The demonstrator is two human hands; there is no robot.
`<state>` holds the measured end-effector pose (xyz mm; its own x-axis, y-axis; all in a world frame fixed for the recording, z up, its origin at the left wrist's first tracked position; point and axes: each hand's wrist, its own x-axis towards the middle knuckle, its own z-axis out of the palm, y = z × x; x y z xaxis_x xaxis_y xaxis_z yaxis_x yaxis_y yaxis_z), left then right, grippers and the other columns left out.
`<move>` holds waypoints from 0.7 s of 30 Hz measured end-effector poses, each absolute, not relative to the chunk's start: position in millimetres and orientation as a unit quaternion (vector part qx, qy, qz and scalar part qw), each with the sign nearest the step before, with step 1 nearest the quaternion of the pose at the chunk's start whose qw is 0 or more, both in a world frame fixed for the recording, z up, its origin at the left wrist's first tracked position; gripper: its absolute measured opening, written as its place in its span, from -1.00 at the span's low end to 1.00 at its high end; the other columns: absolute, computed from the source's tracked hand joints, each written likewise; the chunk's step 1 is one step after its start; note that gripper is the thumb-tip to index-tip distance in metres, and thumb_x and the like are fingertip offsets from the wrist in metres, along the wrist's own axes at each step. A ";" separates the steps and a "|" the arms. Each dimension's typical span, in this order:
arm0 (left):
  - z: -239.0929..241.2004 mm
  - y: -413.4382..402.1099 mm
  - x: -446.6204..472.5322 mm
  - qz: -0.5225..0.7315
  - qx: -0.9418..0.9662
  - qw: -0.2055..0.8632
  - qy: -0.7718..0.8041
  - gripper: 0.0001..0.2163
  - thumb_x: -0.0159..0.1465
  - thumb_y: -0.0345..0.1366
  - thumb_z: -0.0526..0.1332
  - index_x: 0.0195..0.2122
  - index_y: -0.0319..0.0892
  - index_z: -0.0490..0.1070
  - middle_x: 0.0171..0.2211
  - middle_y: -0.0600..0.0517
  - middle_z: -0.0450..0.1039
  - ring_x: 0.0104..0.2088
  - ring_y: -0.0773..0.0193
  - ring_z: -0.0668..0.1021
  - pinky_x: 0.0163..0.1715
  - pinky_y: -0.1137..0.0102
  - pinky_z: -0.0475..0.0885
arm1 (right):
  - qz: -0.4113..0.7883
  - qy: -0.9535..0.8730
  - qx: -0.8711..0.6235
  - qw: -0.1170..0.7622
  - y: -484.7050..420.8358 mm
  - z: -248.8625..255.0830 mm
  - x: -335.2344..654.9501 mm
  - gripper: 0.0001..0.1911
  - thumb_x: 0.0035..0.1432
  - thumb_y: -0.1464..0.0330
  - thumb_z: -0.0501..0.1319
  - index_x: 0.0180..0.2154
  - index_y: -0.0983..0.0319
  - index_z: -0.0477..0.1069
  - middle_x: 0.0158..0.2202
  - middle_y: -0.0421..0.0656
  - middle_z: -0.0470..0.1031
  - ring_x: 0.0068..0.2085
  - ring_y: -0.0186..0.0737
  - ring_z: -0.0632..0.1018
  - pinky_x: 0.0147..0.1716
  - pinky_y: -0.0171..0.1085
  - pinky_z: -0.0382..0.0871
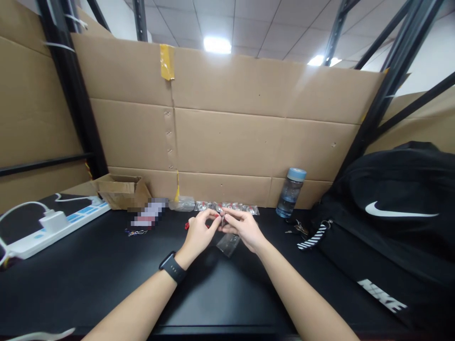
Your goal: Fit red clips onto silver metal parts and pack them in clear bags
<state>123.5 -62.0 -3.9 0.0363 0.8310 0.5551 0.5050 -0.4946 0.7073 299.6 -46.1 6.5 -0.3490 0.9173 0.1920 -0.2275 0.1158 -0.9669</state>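
My left hand, with a dark watch on its wrist, meets my right hand above the middle of the black table. Both are closed in a pinch, fingertips together around a small dark, shiny piece with a bit of red by it, too small to name. Below the fingers lies a clear plastic bag; whether a finger touches it I cannot tell. A small red thing shows beside my left hand, partly hidden. Just behind the hands runs a row of clear packets with round silvery and red contents.
A crumpled clear bag and an open cardboard box stand along the cardboard wall. On the left lies a white power strip. To the right are a water bottle, keys and a black backpack.
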 end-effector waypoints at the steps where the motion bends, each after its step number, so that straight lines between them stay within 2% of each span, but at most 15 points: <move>1: -3.6 -62.4 123.7 0.506 0.702 0.161 0.474 -0.86 0.32 -0.18 0.16 -0.22 -0.08 0.47 -0.23 0.04 0.60 -0.18 0.19 0.62 -0.18 0.32 0.42 | 0.584 -0.577 -0.305 0.483 -47.0 7.4 299.8 -0.41 0.01 0.19 0.45 0.08 0.22 0.49 0.00 -0.02 0.58 -0.22 -0.11 0.68 -0.04 -0.05 0.57; 4: -2.5 -63.6 124.4 0.510 0.702 0.159 0.471 -0.88 0.32 -0.21 0.17 -0.25 -0.08 0.46 -0.26 0.05 0.60 -0.18 0.19 0.62 -0.18 0.34 0.42 | 0.554 -0.609 -0.315 0.472 -48.4 9.0 300.6 -0.28 -0.18 0.30 0.54 0.09 0.16 0.49 0.05 -0.06 0.56 -0.20 -0.08 0.67 -0.01 -0.03 0.54; 6: -2.6 -63.7 125.0 0.511 0.701 0.161 0.470 -0.88 0.32 -0.21 0.17 -0.26 -0.09 0.46 -0.27 0.05 0.60 -0.18 0.19 0.62 -0.19 0.34 0.42 | 0.547 -0.617 -0.317 0.469 -47.6 8.5 301.0 -0.24 -0.23 0.32 0.56 0.09 0.13 0.49 0.04 -0.07 0.57 -0.22 -0.08 0.67 -0.02 -0.03 0.54; 10: -5.3 -62.3 126.1 0.516 0.699 0.174 0.464 -0.85 0.34 -0.18 0.15 -0.24 -0.09 0.44 -0.26 0.03 0.60 -0.20 0.18 0.62 -0.19 0.34 0.44 | 0.568 -0.595 -0.307 0.479 -43.8 4.8 301.1 -0.33 -0.06 0.23 0.49 0.11 0.18 0.47 -0.09 -0.06 0.62 -0.25 -0.12 0.67 -0.07 -0.06 0.58; 13: -7.2 -61.8 126.4 0.516 0.703 0.171 0.459 -0.85 0.34 -0.17 0.15 -0.22 -0.09 0.46 -0.23 0.02 0.59 -0.20 0.19 0.62 -0.17 0.35 0.44 | 0.585 -0.578 -0.305 0.480 -42.5 3.2 300.3 -0.35 0.03 0.17 0.43 0.16 0.17 0.42 -0.11 -0.06 0.61 -0.26 -0.14 0.67 -0.13 -0.08 0.61; 18: -5.0 -63.5 126.6 0.503 0.711 0.146 0.469 -0.85 0.33 -0.19 0.17 -0.25 -0.08 0.49 -0.24 0.03 0.60 -0.18 0.17 0.61 -0.12 0.31 0.42 | 0.589 -0.575 -0.306 0.479 -46.1 6.0 298.3 -0.40 0.05 0.16 0.41 0.13 0.12 0.45 0.02 -0.09 0.55 -0.24 -0.21 0.65 -0.02 -0.02 0.56; 21: -2.3 -65.7 127.4 0.486 0.721 0.141 0.473 -0.87 0.32 -0.20 0.17 -0.24 -0.07 0.47 -0.23 0.03 0.59 -0.16 0.15 0.60 -0.09 0.27 0.40 | 0.581 -0.600 -0.296 0.463 -46.0 7.3 300.5 -0.33 -0.04 0.23 0.48 0.14 0.14 0.44 -0.01 -0.09 0.58 -0.19 -0.14 0.65 0.01 0.00 0.52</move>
